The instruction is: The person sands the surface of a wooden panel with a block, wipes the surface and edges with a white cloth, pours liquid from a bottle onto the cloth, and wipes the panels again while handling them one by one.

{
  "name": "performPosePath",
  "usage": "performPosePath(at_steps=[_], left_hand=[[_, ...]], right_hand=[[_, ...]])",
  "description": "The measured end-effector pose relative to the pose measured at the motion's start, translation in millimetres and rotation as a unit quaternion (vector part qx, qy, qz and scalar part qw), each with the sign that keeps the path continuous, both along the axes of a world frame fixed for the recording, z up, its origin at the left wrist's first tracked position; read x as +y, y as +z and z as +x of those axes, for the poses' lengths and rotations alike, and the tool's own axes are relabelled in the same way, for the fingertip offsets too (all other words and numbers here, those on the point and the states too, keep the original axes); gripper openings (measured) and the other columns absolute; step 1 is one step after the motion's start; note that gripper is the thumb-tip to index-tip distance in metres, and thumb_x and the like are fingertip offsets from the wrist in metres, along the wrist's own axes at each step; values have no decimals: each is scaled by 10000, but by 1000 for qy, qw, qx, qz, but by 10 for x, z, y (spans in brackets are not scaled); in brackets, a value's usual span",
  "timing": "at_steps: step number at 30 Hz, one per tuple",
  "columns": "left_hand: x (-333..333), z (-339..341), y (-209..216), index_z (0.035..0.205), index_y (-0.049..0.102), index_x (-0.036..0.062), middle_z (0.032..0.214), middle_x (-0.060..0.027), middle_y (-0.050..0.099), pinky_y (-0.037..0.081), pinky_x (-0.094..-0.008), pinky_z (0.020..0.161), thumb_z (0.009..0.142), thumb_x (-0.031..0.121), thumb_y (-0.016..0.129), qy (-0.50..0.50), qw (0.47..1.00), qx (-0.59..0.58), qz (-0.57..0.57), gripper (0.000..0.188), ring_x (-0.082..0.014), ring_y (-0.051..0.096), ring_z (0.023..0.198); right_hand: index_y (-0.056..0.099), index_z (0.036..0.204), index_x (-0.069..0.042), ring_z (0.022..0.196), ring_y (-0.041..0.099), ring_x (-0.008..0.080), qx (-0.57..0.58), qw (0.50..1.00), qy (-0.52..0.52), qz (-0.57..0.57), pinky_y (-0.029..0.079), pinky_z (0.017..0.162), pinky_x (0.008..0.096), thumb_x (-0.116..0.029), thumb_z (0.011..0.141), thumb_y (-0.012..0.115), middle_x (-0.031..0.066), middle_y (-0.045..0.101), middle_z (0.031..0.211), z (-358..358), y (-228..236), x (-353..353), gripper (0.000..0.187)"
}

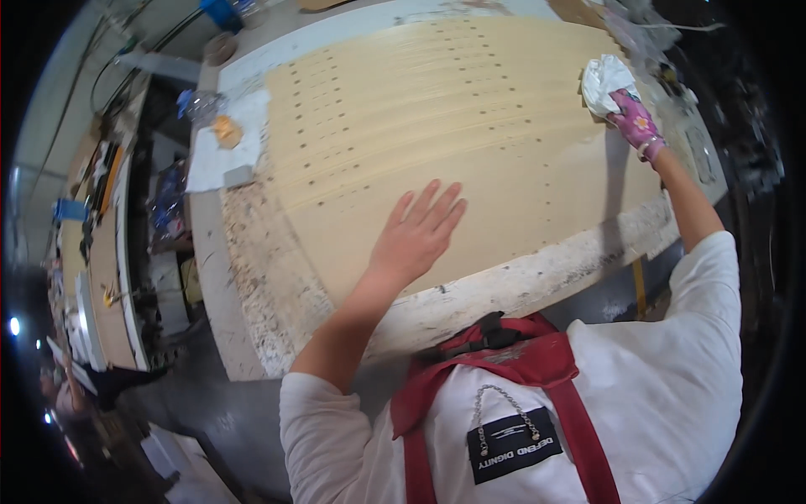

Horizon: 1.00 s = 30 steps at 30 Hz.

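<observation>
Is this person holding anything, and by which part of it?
The pink, flower-patterned gloved right hand grips a crumpled white cloth-like wad by its near, lower-right side. The bare left hand holds nothing.

Pale wall (50, 109) at left, dark cable (96, 94) looped against it. Long bench (107, 260) alongside, tan top, blue box (71, 210) on it. Grey floor (256, 437) below worktable (273, 311), its border worn, speckled. Bright light (14, 326) at far left. Right side dark, cluttered, indistinct.
</observation>
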<state>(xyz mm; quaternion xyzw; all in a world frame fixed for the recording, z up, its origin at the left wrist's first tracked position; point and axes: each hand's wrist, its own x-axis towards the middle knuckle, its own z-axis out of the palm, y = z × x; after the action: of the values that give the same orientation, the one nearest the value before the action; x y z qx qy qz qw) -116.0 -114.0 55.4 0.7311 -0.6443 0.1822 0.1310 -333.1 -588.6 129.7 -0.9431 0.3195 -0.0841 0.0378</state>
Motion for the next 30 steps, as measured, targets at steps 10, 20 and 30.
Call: performPosePath(at_steps=[10,20,30], left_hand=[[15,14,-106,1313,571,195,1360,-9,547,371,-457,1061,838,242,605,-12,1000,14,25,478,-220,505,1234],[55,-19,-57,1409,516,197,1514,-53,428,293,-448,1152,894,250,635,19,983,59,172,531,-240,374,1408],[108,3,-449,1190,646,177,1308,-27,574,395,-495,1040,896,318,623,-5,999,-11,-42,326,-274,515,1228]], right_hand=[[698,744,-47,765,657,332,-24,898,435,66,527,692,450,-122,641,695,172,651,780,2600,-54,3232,128],[715,1006,-128,795,703,278,-188,745,471,433,544,700,387,-429,814,677,78,722,858,2784,754,3911,359],[673,953,-123,958,652,357,-97,860,464,189,508,838,444,-321,793,647,141,670,996,2912,97,4068,256]])
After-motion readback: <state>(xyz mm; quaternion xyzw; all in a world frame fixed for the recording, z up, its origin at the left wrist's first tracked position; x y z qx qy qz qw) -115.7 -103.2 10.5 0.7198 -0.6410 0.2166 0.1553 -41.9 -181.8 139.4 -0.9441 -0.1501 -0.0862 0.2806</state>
